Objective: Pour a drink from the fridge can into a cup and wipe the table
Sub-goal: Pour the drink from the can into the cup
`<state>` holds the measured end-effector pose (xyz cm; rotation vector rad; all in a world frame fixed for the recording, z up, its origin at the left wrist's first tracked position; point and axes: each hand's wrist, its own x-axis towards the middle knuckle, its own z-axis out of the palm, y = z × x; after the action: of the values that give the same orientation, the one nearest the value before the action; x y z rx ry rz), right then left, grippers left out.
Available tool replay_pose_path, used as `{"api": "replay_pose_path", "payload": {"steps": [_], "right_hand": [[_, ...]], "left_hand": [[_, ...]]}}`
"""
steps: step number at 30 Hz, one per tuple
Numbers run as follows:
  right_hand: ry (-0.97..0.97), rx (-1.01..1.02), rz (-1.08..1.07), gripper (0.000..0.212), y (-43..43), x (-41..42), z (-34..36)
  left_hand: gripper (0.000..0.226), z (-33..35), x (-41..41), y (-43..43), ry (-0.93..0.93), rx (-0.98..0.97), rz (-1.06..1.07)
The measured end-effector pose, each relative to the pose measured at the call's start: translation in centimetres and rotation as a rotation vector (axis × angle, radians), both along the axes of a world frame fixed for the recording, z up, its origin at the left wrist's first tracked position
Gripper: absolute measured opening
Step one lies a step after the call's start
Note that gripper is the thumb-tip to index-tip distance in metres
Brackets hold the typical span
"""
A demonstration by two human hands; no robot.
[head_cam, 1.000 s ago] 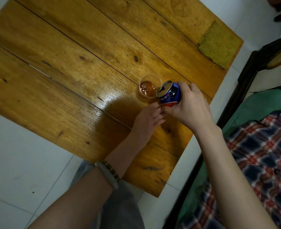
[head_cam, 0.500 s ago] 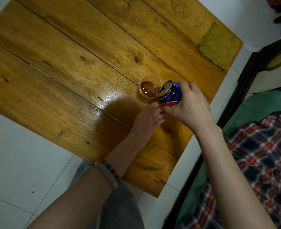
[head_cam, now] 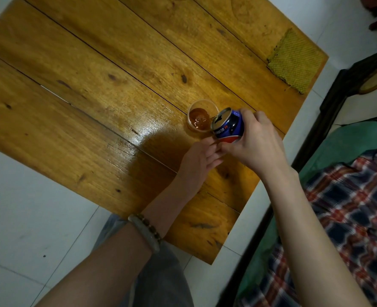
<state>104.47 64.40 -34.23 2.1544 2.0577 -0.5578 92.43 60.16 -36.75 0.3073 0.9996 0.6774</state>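
Dim room, one hard light overhead.
White glare flares on the varnished yellow-brown plank table [head_cam: 83, 96], with a dark shadow pooling just beside it. The metal rim of the blue drink can [head_cam: 228, 125] glints, the white tiled floor [head_cam: 28, 218] reads grey, and the red-and-blue plaid cloth [head_cam: 349, 207] smears soft at the stretched right edge.

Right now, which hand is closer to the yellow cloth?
Right. The right hand, gripping the can, is nearer the yellow cloth at the far corner; the left hand lies further back, by the can's base.
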Motion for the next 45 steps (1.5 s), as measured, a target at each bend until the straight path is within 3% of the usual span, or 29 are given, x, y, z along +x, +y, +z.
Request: {"api": "replay_pose_path", "payload": {"steps": [4,7,12,16,20,25,28,32,38,45], "right_hand": [[-0.005,0.005,0.005,0.072,0.0,0.0,0.0],[-0.003,-0.001,0.003,0.073,0.0,0.0,0.0],[-0.004,0.006,0.01,0.073,0.0,0.0,0.1],[-0.01,0.006,0.015,0.073,0.0,0.0,0.1],[-0.008,0.002,0.018,0.074,0.0,0.0,0.1],[-0.015,0.007,0.02,0.075,-0.1,-0.1,0.0],[-0.015,0.007,0.018,0.073,-0.1,-0.2,0.0],[-0.014,-0.001,0.016,0.073,-0.1,-0.2,0.0],[-0.018,0.004,0.02,0.076,-0.1,-0.2,0.0],[-0.021,0.004,0.02,0.078,-0.1,-0.2,0.0]], "left_hand": [[0.042,0.3,-0.2,0.1,-0.156,-0.06,0.099],[0.038,0.1,0.0,0.1,-0.071,-0.012,0.061],[0.029,0.6,-0.1,0.2,-0.105,-0.015,0.014],[0.04,0.3,-0.1,0.0,-0.176,-0.08,0.105],[0.041,0.1,0.0,0.0,-0.06,-0.001,0.017],[0.05,-0.2,-0.2,-0.2,-0.062,0.022,0.025],[0.038,-0.9,-0.2,-0.3,-0.006,0.015,0.062],[0.027,-0.5,-0.2,-0.3,-0.128,0.012,0.004],[0.037,-2.5,-0.3,-0.7,0.096,0.079,0.021],[0.039,-1.9,-0.2,-0.6,0.146,0.083,0.042]]}}
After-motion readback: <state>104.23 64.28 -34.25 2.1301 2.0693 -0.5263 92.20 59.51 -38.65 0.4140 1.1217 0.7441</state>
